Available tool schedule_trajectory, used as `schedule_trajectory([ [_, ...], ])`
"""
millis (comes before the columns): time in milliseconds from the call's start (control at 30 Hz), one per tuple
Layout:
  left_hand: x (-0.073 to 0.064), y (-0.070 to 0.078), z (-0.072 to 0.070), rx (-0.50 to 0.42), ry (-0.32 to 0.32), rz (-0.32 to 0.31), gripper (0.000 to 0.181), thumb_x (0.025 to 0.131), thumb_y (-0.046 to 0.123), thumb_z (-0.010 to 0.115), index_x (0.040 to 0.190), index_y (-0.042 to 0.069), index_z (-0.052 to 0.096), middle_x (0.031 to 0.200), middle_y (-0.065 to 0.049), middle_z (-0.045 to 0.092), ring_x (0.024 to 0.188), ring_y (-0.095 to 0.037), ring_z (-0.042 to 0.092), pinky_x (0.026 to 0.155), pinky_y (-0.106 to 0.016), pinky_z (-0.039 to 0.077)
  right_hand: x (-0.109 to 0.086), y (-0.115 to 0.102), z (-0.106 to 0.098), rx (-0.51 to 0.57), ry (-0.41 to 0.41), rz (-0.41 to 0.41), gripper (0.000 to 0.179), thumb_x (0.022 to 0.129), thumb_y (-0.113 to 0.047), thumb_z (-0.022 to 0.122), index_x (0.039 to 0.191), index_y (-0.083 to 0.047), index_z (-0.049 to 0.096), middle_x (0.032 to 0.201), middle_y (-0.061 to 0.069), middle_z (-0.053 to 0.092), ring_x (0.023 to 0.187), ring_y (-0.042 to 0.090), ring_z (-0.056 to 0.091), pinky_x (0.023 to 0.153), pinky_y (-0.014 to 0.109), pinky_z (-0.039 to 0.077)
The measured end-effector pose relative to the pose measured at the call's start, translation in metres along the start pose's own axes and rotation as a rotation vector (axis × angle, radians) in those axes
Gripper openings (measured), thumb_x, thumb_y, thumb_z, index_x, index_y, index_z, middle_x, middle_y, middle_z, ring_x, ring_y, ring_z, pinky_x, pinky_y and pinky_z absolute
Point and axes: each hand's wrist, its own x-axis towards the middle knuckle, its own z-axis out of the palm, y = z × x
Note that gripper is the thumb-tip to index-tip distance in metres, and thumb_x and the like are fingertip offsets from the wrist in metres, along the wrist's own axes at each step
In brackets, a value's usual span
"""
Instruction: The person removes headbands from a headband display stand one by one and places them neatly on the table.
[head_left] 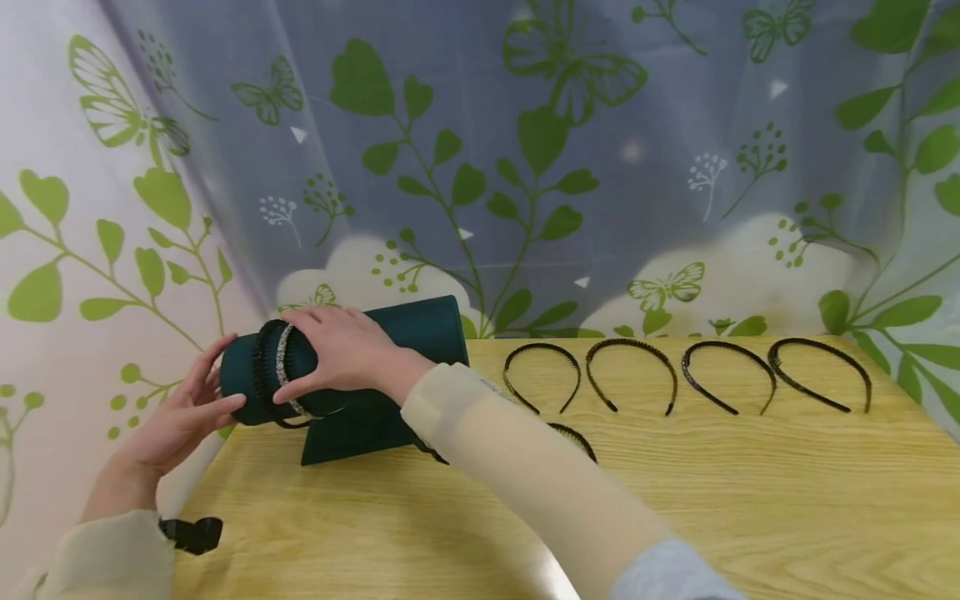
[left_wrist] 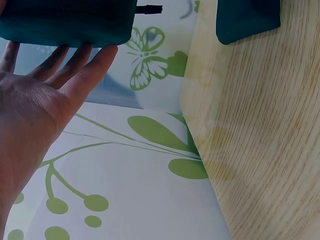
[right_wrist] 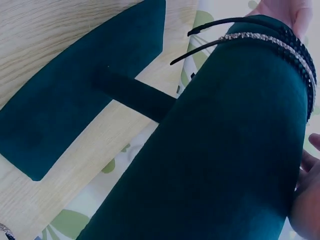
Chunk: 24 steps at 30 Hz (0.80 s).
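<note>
A dark green padded headband stand with a horizontal roll stands at the left of the table. Around the roll's left end sit a black headband and, to its right, a silver glittery headband. From above, my right hand spans the roll, its thumb across the silver headband and its fingers at the top of the band. My left hand touches the roll's left end, fingers extended in the left wrist view. Both headbands' free tips show under the roll in the right wrist view.
Several dark headbands stand in a row along the back right of the wooden table, including one headband nearest the stand. Another black headband is partly hidden by my right forearm. A patterned curtain hangs behind.
</note>
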Motion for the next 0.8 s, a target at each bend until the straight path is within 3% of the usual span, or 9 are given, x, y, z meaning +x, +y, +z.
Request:
schedule_trajectory([
  [333,0.004,0.000,0.004,0.007,-0.008,0.001,0.078,0.100,-0.007,0.041,0.156,0.036,0.008,0.144,0.005,0.028,0.119,-0.004,0.050,0.085,-0.031,0.050,0.003,-0.006,0.010,-0.182,-0.039,0.060,0.116,0.067,-0.088,0.050,0.156,-0.032,0.002,0.160,-0.009,0.009,0.145,0.011,0.014,0.115,0.039,0.010],
  [533,-0.002,0.001,0.003,0.002,-0.008,0.004,0.078,0.100,-0.007,0.041,0.156,0.036,0.008,0.143,0.006,0.030,0.118,-0.004,0.050,0.084,-0.030,0.050,0.006,-0.013,0.013,-0.257,-0.034,0.065,0.121,0.066,-0.089,0.050,0.157,-0.027,0.002,0.160,-0.007,0.009,0.145,0.013,0.014,0.115,0.043,0.010],
  [800,-0.002,0.004,0.003,0.009,-0.001,-0.004,0.077,0.100,-0.006,0.042,0.156,0.036,0.008,0.144,0.005,0.028,0.118,-0.004,0.049,0.084,-0.030,0.050,0.005,-0.012,0.013,-0.250,0.012,0.064,0.113,0.070,-0.084,0.055,0.156,-0.024,0.013,0.158,-0.007,0.019,0.142,0.012,0.021,0.115,0.041,0.012],
])
